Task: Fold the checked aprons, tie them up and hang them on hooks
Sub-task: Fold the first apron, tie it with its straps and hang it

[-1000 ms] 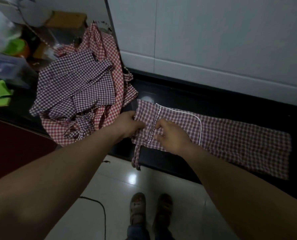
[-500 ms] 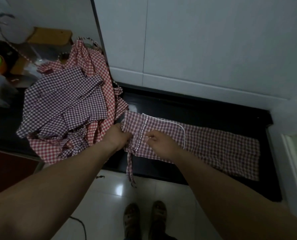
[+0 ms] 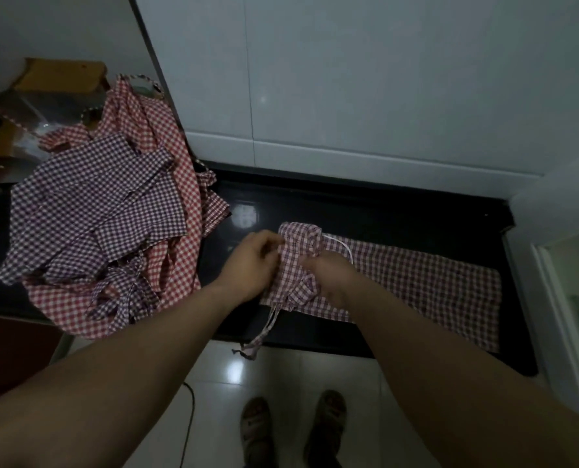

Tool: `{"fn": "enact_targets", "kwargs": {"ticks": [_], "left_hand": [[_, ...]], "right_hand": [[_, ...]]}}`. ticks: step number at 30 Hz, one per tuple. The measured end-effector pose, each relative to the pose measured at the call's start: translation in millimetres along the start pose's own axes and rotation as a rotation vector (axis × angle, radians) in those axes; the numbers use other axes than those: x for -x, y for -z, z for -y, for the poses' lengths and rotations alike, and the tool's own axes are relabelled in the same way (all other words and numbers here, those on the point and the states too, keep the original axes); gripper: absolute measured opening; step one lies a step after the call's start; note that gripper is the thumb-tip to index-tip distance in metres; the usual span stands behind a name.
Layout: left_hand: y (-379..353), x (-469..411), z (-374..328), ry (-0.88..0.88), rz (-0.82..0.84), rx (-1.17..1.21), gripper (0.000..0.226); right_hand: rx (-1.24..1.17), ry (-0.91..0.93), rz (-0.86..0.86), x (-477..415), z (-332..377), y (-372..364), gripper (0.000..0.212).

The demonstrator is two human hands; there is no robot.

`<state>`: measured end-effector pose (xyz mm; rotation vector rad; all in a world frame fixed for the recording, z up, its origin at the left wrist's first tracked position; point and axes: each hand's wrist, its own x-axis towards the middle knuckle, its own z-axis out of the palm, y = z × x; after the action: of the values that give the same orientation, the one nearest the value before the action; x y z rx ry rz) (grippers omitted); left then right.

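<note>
1. On the black surface (image 3: 399, 211), right of centre, the checked apron (image 3: 423, 285) lies folded into a long strip that runs to the right.
2. The left end of the strip is bunched and raised off the surface between both hands.
3. The left hand (image 3: 249, 263) pinches the bunched end from the left, fingers curled.
4. The right hand (image 3: 328, 276) grips the same end from the right, fingers curled into the fabric.
5. A tie strap (image 3: 264, 329) hangs from the gripped end over the front edge of the surface, towards the floor (image 3: 281, 373).
6. A white trim (image 3: 344, 246) curves across the apron just beyond the right hand.
7. A pile of aprons (image 3: 112, 211), purple-checked over red-checked, lies on the left part of the surface, apart from the strip.
</note>
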<state>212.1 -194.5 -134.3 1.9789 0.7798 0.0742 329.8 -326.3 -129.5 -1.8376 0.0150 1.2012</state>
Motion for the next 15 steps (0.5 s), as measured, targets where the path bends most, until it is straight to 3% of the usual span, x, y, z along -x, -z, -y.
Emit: {"fn": "enact_targets", "kwargs": {"ticks": [4,8,10,15], "left_hand": [[-9,-1,19,0.029,0.071,-0.092,0.035],[-22,-10,14,0.120,0.021,-0.194,0.035],[-26,-15,7,0.167,0.034,-0.258,0.037],[-29,-22,-9,0.268,0.118,-0.174,0.036]], "right_hand": [[0.127,0.099,-0.095,-6,0,7,0.032],[0.755,0.318,-0.412,-1,-6,14,0.038],[0.813,0.295,-0.483,-3,-13,21,0.044],[0.760,0.244,-0.459,-16,-18,27,0.049]]}}
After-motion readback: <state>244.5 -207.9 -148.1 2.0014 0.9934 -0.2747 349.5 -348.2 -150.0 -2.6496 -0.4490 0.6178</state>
